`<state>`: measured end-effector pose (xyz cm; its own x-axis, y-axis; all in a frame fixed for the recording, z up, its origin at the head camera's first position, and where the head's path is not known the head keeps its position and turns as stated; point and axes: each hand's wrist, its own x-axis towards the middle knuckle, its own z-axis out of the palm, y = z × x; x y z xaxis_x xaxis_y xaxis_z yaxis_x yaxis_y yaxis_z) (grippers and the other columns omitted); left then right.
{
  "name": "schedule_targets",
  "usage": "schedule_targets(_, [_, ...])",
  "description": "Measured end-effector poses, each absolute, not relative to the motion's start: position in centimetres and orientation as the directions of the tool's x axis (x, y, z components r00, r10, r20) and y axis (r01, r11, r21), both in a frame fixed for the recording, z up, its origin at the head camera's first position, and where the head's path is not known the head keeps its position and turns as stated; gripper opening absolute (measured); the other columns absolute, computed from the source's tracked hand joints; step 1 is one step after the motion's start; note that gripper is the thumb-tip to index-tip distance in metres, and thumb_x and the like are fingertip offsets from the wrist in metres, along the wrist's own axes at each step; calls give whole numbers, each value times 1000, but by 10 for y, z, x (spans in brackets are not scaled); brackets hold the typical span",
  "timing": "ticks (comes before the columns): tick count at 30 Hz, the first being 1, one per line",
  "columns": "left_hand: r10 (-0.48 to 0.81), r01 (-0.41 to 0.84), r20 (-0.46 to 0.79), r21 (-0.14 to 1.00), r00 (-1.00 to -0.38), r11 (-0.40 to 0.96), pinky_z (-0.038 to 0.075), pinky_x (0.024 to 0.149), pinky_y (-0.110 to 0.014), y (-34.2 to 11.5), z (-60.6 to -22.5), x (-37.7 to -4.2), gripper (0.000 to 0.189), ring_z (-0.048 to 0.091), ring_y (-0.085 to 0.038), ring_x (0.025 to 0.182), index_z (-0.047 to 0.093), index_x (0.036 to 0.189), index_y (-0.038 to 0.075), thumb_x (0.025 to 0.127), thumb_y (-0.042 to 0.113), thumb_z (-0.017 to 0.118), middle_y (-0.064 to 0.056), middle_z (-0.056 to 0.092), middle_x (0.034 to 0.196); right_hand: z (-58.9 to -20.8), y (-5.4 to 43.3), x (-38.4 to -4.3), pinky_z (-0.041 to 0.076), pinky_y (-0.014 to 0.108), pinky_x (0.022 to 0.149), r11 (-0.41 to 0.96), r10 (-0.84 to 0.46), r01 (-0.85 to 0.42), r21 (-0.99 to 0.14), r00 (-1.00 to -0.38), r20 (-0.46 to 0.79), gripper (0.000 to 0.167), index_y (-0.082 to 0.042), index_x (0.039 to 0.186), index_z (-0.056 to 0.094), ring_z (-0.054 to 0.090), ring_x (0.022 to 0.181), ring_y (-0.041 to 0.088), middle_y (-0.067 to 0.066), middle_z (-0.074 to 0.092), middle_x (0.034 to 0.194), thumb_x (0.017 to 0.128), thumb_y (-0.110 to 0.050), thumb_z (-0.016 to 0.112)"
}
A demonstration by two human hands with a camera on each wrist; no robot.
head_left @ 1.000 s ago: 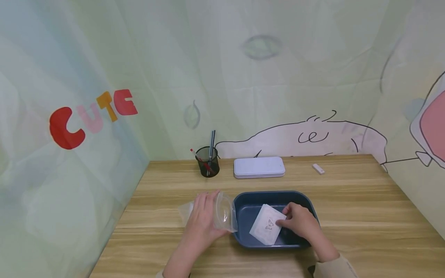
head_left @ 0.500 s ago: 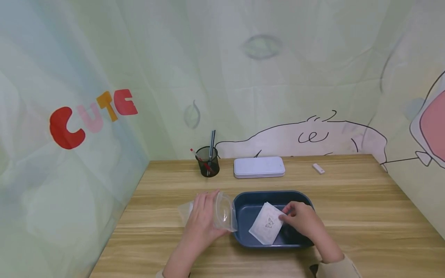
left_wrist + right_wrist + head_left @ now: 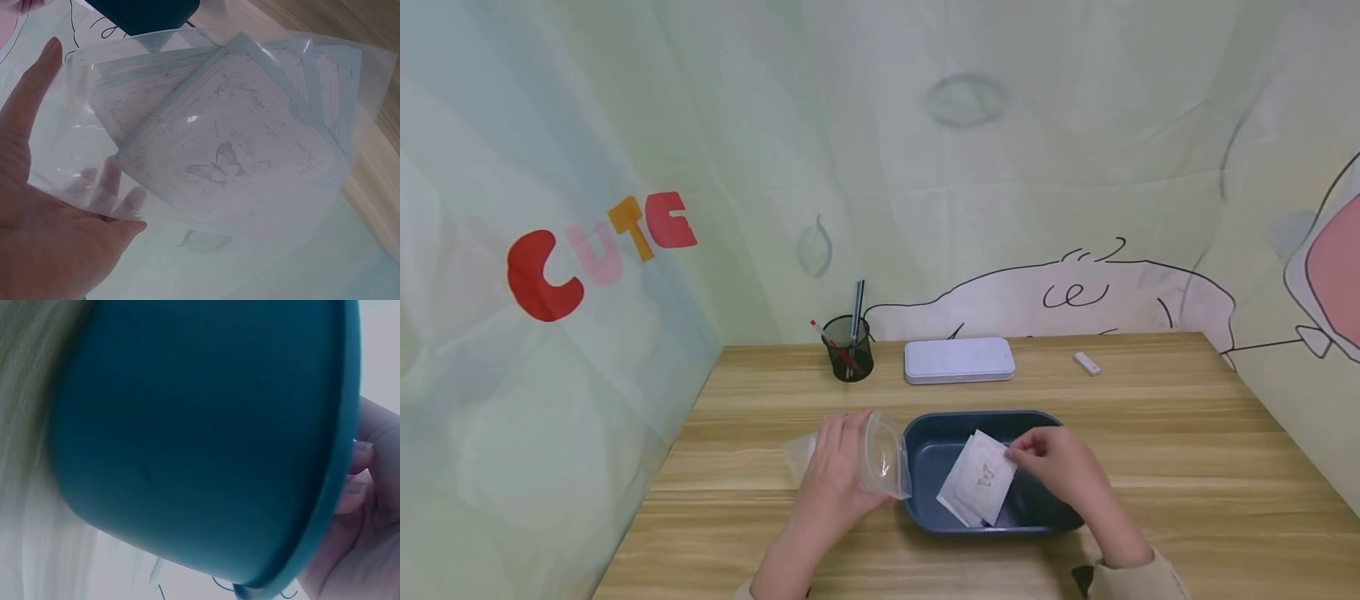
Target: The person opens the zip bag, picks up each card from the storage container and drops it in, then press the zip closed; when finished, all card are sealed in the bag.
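My left hand (image 3: 837, 471) grips a clear plastic bag (image 3: 891, 457), its mouth spread toward the tray. In the left wrist view, several pale blue-edged paper squares (image 3: 228, 134) lie fanned inside the bag, the front one printed with a butterfly; fingers show through the plastic. A dark blue tray (image 3: 928, 467) stands beside the bag's mouth. With thumb and fingertips, my right hand (image 3: 1063, 467) pinches the corner of a white butterfly-print paper square (image 3: 992, 479) over the tray. Another paper square (image 3: 951, 500) shows beneath it. The tray's wall (image 3: 200, 437) hides most of the right hand's work in the right wrist view.
Behind the tray lies a white flat case (image 3: 958, 361). A black mesh pen holder (image 3: 850, 360) with pens is to its left, and a small white eraser-like block (image 3: 1086, 364) to its right. A printed curtain (image 3: 775, 167) surrounds the wooden table (image 3: 737, 433).
The right hand has shifted slightly up and right, drawing the top paper square away from the one beneath, which now shows at the left. The left hand and bag hold still.
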<state>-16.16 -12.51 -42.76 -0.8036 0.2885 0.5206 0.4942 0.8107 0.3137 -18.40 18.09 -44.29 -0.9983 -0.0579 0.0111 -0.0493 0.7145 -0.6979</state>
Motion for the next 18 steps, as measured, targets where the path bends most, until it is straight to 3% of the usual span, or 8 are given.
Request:
schedule_targets(11, [281, 471, 493, 318, -823, 823, 44, 96, -41, -125, -426, -160, 115, 44, -27, 107, 42, 135, 3, 39, 34, 97, -11, 50, 114, -429, 183, -181, 46, 30, 59, 672, -5, -81, -736, -994, 105, 19, -10, 88, 72, 55, 66, 15, -2, 65, 74, 87, -28, 72])
schedule_targets(18, [283, 473, 499, 309, -819, 825, 44, 95, -42, -125, -426, -161, 114, 44, -28, 107, 43, 134, 2, 39, 35, 96, -12, 50, 114, -422, 179, -178, 49, 26, 59, 559, 58, -88, -824, -988, 145, 26, -7, 89, 72, 62, 69, 18, 1, 69, 76, 86, -33, 73])
